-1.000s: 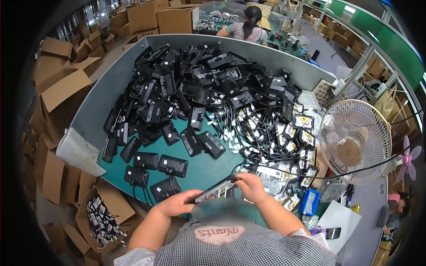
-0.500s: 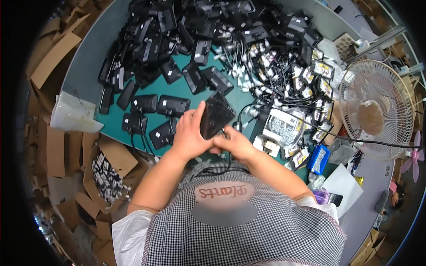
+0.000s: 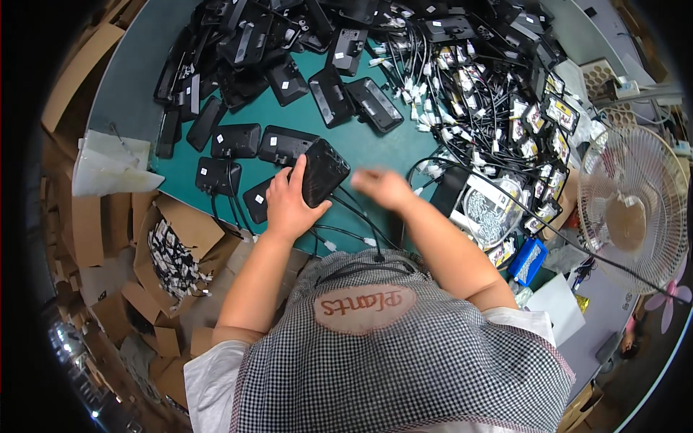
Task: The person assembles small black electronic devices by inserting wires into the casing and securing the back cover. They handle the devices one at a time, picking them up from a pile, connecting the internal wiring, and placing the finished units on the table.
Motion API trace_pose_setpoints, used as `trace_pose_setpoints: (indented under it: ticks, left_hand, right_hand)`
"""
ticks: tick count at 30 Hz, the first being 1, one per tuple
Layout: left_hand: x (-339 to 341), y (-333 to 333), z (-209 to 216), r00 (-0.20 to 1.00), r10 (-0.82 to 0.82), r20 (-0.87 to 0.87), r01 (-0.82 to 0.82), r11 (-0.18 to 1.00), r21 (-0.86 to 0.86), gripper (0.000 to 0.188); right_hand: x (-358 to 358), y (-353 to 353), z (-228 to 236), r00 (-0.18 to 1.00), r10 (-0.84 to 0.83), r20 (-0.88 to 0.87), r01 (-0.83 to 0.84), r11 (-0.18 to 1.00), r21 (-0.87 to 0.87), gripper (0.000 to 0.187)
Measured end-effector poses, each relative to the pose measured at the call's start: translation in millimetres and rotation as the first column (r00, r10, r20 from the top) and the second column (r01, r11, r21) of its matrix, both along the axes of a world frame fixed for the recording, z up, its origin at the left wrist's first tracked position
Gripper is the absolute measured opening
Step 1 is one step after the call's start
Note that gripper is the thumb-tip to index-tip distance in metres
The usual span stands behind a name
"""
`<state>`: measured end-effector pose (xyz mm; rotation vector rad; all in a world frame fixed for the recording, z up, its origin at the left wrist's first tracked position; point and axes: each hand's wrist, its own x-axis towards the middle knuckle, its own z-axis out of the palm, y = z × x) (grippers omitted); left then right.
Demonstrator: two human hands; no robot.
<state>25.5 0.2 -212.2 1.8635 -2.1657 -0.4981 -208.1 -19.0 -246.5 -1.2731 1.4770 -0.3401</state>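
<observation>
My left hand (image 3: 287,208) grips a black rectangular plastic housing (image 3: 328,172) by its left edge, thumb under the lower side and fingers along the upper left. The housing is tilted over other black housings on the green tabletop. Black cables (image 3: 359,211) run below it toward the apron. To its right, apart from it, is my right hand (image 3: 386,189), its fingers smeared by motion. Next to my left hand lie more black housings with small white labels, one (image 3: 287,144) partly covered by the held one and another (image 3: 216,175) with a cable trailing off the front edge.
Black housings (image 3: 247,40) pile up at the back. A heap of cabled parts with white connectors (image 3: 462,101) fills the right. Beyond stand a tub of screws (image 3: 491,213), a blue box (image 3: 529,261) and a fan (image 3: 628,198). Cardboard boxes (image 3: 191,238) crowd the left floor.
My right hand has come away from the housing and moved right. My left hand has carried the housing left, over the other housings. The view has shifted somewhat.
</observation>
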Motion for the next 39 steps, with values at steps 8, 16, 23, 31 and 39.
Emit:
trace_pose_setpoints:
  ticks: [8, 16, 23, 31, 39]
  left_hand:
    - [-10, -15, 8, 0.998, -0.044, -0.049, 0.047, 0.996, 0.07, 0.107]
    - [1, -17, -4, 0.969, -0.06, -0.241, 0.051, 0.998, -0.042, 0.109]
    - [4, -29, 4, 0.945, -0.082, -0.317, 0.097, 0.995, 0.033, 0.108]
    - [-18, -58, 6, 0.847, -0.093, -0.524, 0.318, 0.878, 0.358, 0.101]
    - [-43, -72, -42, 0.961, -0.276, -0.004, 0.255, 0.881, 0.398, 0.1]
  right_hand:
    - [-8, -107, -50, 0.799, -0.315, -0.512, 0.059, 0.888, -0.455, 0.045]
    - [-23, -69, -50, 0.901, -0.427, -0.079, 0.225, 0.615, -0.755, 0.021]
    - [-10, -17, -65, 0.902, 0.057, -0.427, -0.341, 0.7, -0.627, 0.04]
    - [6, -10, 9, 0.535, -0.426, 0.73, 0.153, 0.898, 0.412, 0.046]
    - [18, 20, -35, 0.868, -0.445, 0.222, 0.397, 0.889, 0.229, 0.014]
